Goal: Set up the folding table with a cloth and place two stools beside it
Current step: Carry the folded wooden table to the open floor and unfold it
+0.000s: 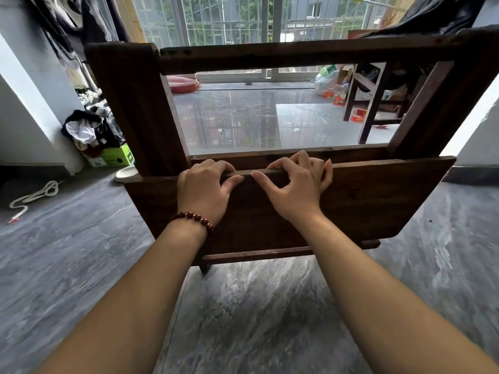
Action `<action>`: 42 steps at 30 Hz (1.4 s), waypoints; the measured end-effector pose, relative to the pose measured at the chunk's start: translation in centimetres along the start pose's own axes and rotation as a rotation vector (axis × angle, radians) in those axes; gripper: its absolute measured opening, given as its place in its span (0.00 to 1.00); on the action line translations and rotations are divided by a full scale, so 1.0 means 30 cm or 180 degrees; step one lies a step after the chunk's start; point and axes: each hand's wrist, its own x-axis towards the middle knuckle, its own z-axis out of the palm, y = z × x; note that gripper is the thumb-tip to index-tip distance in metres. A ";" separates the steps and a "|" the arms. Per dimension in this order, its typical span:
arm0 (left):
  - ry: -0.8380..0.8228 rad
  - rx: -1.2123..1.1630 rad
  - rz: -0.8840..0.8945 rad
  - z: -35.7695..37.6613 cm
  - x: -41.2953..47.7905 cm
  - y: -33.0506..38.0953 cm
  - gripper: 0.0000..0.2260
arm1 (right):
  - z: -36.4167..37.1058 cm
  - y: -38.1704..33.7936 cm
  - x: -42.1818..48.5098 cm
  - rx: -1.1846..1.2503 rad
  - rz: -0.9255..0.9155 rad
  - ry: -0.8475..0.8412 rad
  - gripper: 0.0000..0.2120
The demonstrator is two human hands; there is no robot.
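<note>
head view | folding table (378,201) on edge, folded, in front of the person, over grey floor (81,265) | left hand (205,190), right hand (297,184) close together, fingers hooked over the board's top edge | likely heavy, rigid wood; hinged frame may swing, so a wider hold is steadier

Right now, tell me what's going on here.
A person stands over a dark wooden folding table on the grey floor. The left grip and right grip both hold the top edge of its near board, fingers curled over it. No cloth covers the table yet.
</note>
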 end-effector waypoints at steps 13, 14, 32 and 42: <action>0.0181 0.0218 -0.0424 -0.001 -0.077 0.124 0.11 | -0.017 0.031 0.075 0.0429 0.0177 -0.0048 0.14; 0.0163 0.0211 -0.0420 -0.003 -0.078 0.124 0.11 | -0.018 0.027 0.071 0.0413 0.0165 -0.0007 0.14; -0.0494 -0.0028 0.0307 -0.160 -0.131 0.042 0.20 | 0.017 -0.165 -0.046 0.0579 -0.0084 0.0037 0.11; -0.0850 0.0006 0.1287 -0.303 -0.209 -0.068 0.15 | 0.012 -0.211 -0.074 0.0368 0.0151 0.0080 0.10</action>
